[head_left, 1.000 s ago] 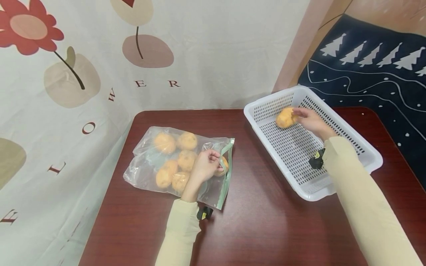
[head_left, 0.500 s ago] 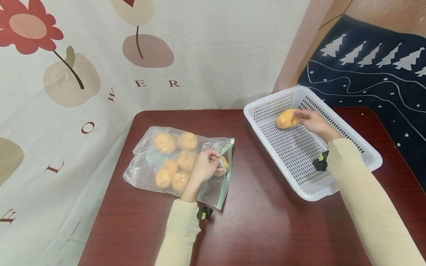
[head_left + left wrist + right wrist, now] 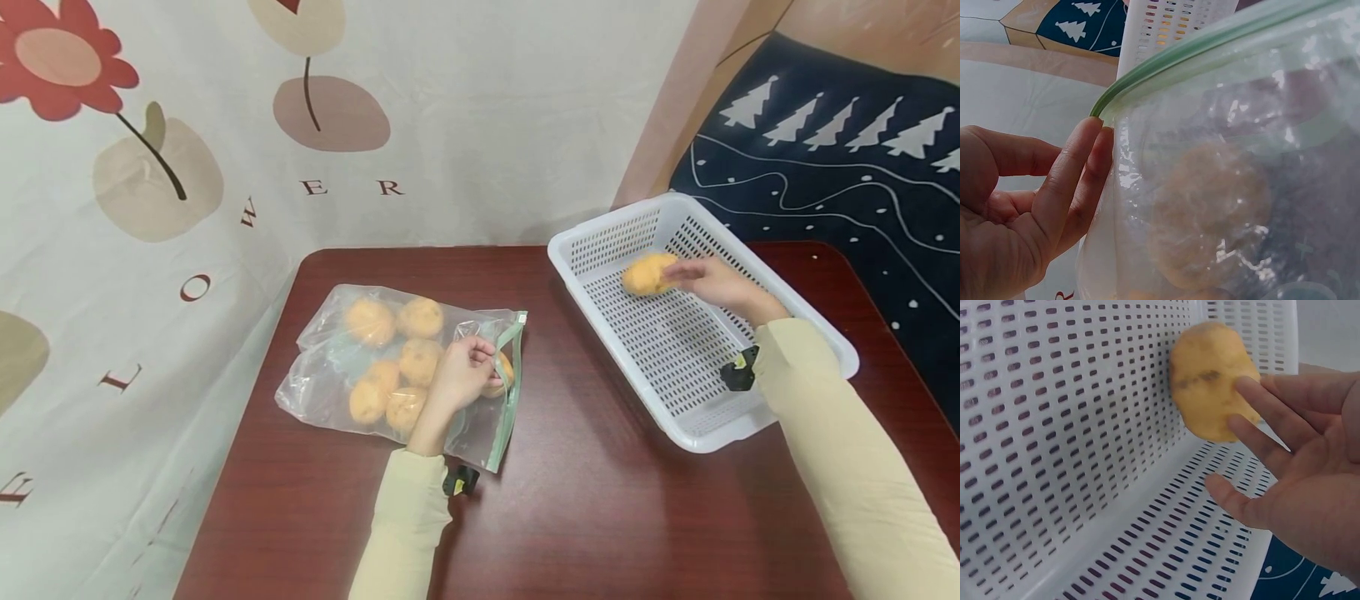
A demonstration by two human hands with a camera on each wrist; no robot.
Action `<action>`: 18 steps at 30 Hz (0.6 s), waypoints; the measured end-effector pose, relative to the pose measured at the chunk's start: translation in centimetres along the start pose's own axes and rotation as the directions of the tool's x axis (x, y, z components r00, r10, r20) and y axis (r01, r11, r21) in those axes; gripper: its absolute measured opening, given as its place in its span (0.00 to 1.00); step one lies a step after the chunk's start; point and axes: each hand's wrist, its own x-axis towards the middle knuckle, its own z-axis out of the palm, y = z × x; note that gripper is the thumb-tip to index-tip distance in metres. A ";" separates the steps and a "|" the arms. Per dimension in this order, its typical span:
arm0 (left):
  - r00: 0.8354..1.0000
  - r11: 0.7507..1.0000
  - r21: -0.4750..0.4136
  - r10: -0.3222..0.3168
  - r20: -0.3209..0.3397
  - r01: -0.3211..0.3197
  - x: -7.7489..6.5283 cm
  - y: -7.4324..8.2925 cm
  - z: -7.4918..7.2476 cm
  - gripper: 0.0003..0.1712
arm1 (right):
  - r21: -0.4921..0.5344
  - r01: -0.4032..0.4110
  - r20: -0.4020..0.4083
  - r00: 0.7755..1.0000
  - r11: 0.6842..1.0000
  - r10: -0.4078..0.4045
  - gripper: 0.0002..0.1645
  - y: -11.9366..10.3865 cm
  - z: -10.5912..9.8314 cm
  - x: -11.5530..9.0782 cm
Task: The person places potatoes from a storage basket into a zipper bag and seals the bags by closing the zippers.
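Observation:
In the head view, my left hand [image 3: 460,375] pinches the green zip edge of a clear zip bag [image 3: 330,367] that lies on the table. Through the film show several potatoes [image 3: 370,322], one of them near the mouth. The left wrist view has my fingertips on the green zip strip [image 3: 1166,61], with a potato [image 3: 1210,212] blurred behind plastic. A single yellow potato [image 3: 1213,381] lies at the far end of the white basket [image 3: 611,329]. Beside it is my right hand [image 3: 712,283], fingers extended and loosely spread, fingertips at its near side.
The dark red table [image 3: 570,517] carries both bag and basket, with a gap between them. A pale flower-print curtain [image 3: 480,125] stands along the back. Dark blue cloth with white trees [image 3: 832,158] hangs behind the basket at right.
My right hand has drawn slightly right and toward me. The potato in the basket has shifted a little the same way. My left hand and the bag stay as they were.

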 end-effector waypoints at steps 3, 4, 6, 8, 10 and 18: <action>1.000 1.000 -0.002 0.000 -0.002 0.000 0.0 0.0 0.0 0.07 | -0.039 0.007 0.035 0.999 0.999 -0.006 0.23 0.1 -0.1 -0.3; 1.000 1.000 -0.002 -0.001 -0.002 0.001 0.0 0.0 0.0 0.07 | -0.056 0.004 0.044 0.999 0.998 -0.002 0.22 0.2 -0.2 -0.3; 1.000 1.000 0.000 0.000 -0.001 0.000 0.0 0.0 0.0 0.07 | -0.069 0.007 0.061 0.998 0.998 -0.002 0.22 0.3 -0.3 -0.4; 1.000 1.000 0.001 -0.003 0.001 0.003 0.0 0.0 0.0 0.07 | -0.057 0.009 0.058 0.998 0.998 -0.006 0.22 0.5 -0.4 -0.5; 1.000 1.000 0.002 -0.006 0.003 0.006 0.0 0.0 0.0 0.07 | -0.021 0.008 0.043 0.999 1.000 -0.007 0.21 0.7 -0.5 -0.5; 1.000 1.000 0.003 -0.007 0.000 0.007 0.0 0.0 0.1 0.07 | 0.028 -0.017 -0.058 0.998 0.999 0.018 0.23 1.2 -0.7 -0.3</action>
